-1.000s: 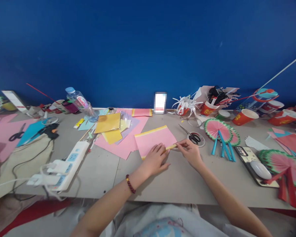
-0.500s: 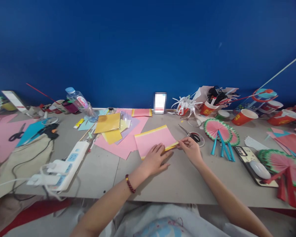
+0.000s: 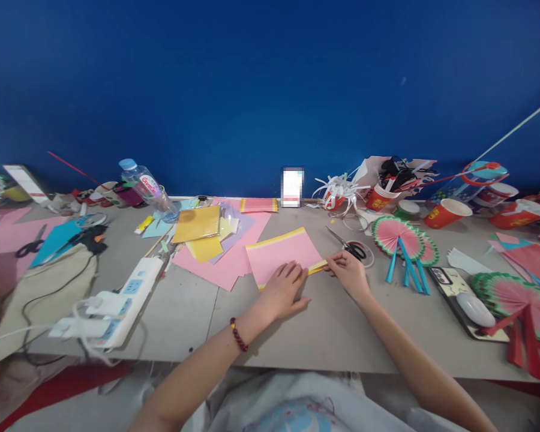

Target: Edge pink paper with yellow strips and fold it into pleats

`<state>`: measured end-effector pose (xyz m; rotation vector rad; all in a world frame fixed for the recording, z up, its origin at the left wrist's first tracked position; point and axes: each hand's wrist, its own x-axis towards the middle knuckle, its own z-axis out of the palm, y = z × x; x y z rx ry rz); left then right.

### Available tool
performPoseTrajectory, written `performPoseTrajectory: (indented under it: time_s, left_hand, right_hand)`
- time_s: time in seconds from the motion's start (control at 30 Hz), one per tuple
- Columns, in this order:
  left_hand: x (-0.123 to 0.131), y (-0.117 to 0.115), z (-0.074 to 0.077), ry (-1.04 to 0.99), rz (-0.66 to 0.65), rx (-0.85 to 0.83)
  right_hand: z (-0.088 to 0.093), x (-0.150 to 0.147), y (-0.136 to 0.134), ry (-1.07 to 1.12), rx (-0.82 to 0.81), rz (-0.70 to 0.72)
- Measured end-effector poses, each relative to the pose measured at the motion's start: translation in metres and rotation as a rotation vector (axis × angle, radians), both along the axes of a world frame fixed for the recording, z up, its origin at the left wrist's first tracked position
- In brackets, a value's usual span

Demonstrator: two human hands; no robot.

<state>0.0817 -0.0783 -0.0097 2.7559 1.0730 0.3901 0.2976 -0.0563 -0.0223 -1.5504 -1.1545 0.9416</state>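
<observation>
A pink sheet of paper (image 3: pixel 281 252) with yellow strips along its far and near edges lies on the grey table in front of me. My left hand (image 3: pixel 284 288) rests flat on its near edge, fingers stretched out, pressing it down. At the sheet's right near corner, my right hand (image 3: pixel 347 273) pinches the end of the yellow strip (image 3: pixel 316 267) between thumb and fingers. Scissors (image 3: pixel 351 247) with black handles lie just beyond my right hand, over a roll of tape (image 3: pixel 369 255).
To the left are loose coloured papers (image 3: pixel 225 276), a power strip (image 3: pixel 132 300) with plugs and a leaning bottle (image 3: pixel 148 189). A phone (image 3: pixel 291 187) stands against the blue wall. On the right are folded paper fans (image 3: pixel 396 237), a paper cup (image 3: pixel 447 213) and a mouse (image 3: pixel 474 309) on a phone.
My left hand has shifted slightly along the near edge, its fingers drawn a little closer together. My right hand keeps its pinch on the strip's end in nearly the same place.
</observation>
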Motion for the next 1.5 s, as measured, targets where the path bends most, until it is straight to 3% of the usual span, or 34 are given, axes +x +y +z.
performPoseTrajectory:
  time_s: [0.2,0.3,1.33,1.5]
  left_hand:
    - [0.000,-0.001,0.004,0.010,-0.007,0.013]
    - [0.000,-0.001,0.004,0.003,-0.005,0.011]
    - [0.000,0.000,0.004,-0.003,0.002,0.002]
    - [0.002,-0.001,0.004,-0.008,-0.001,0.011]
  right_hand:
    - [0.002,0.007,-0.001,-0.466,0.150,-0.003]
    - [0.004,0.009,-0.001,-0.596,0.160,0.014]
    - [-0.003,0.011,0.006,-0.789,0.151,0.103]
    - [0.002,0.005,-0.001,-0.958,0.257,0.092]
